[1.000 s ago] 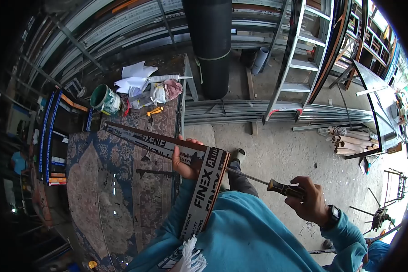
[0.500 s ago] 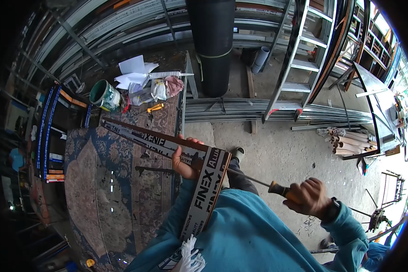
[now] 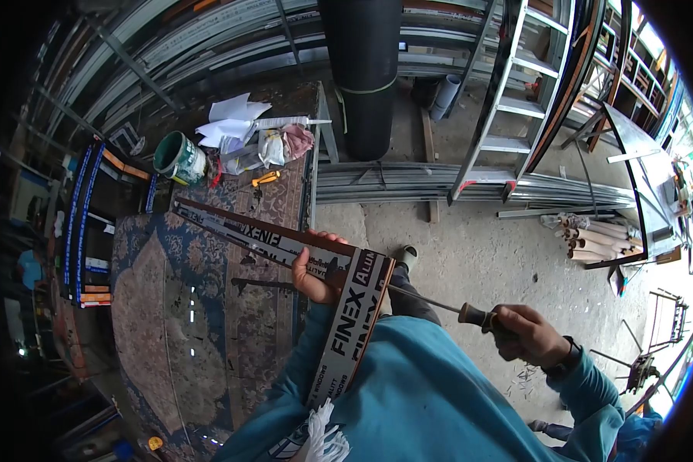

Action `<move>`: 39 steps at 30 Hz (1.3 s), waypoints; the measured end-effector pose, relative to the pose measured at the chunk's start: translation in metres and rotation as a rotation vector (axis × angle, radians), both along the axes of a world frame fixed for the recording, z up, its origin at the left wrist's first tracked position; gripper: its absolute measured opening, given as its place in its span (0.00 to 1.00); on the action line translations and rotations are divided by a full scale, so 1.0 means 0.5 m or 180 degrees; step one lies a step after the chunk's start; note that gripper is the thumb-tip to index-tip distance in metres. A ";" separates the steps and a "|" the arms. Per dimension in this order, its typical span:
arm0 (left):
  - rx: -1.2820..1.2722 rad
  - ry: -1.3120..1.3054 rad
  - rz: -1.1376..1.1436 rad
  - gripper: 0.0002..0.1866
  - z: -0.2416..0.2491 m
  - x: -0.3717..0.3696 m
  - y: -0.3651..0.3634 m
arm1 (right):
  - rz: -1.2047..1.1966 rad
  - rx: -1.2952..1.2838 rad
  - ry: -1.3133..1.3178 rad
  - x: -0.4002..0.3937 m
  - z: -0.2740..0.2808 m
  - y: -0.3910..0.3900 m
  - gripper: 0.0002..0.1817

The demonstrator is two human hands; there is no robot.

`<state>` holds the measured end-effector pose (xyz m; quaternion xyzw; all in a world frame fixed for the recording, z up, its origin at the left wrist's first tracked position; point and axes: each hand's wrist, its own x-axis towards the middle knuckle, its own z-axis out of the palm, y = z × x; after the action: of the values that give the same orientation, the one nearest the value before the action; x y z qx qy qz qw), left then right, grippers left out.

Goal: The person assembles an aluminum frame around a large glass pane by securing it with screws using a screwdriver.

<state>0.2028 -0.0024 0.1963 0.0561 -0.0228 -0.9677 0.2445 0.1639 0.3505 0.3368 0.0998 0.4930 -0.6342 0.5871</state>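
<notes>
A corner of aluminium profile frame (image 3: 349, 306) wrapped in FINEX film rests against my body, one leg reaching out over the carpeted bench. My left hand (image 3: 314, 276) grips that outstretched leg close to the corner. In my right hand (image 3: 527, 336) is a long screwdriver (image 3: 476, 316), its fingers wrapped round the handle. The shaft points left to the outer side of the corner, where the tip is hidden or too small to make out.
On the carpeted bench (image 3: 231, 308) stand a green paint bucket (image 3: 179, 158), papers, rags (image 3: 273, 146) and a yellow-handled tool (image 3: 266, 179). A ladder (image 3: 508, 123), a black roll (image 3: 359, 85) and metal profiles lie beyond. Part of another person (image 3: 639, 431) shows at lower right.
My right hand has changed its grip on the screwdriver handle, the fingers turned and the wrist slightly lower. The shaft still points at the corner. My left hand stays on the frame.
</notes>
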 end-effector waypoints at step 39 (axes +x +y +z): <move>-0.0138 -0.0482 -0.0248 0.15 -0.072 0.010 -0.013 | -0.0598 0.0300 0.0548 0.024 -0.097 -0.003 0.19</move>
<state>0.2078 -0.0089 0.1604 0.1229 -0.0644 -0.9688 0.2054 0.1758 0.3490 0.2881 0.1182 0.5593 -0.6688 0.4753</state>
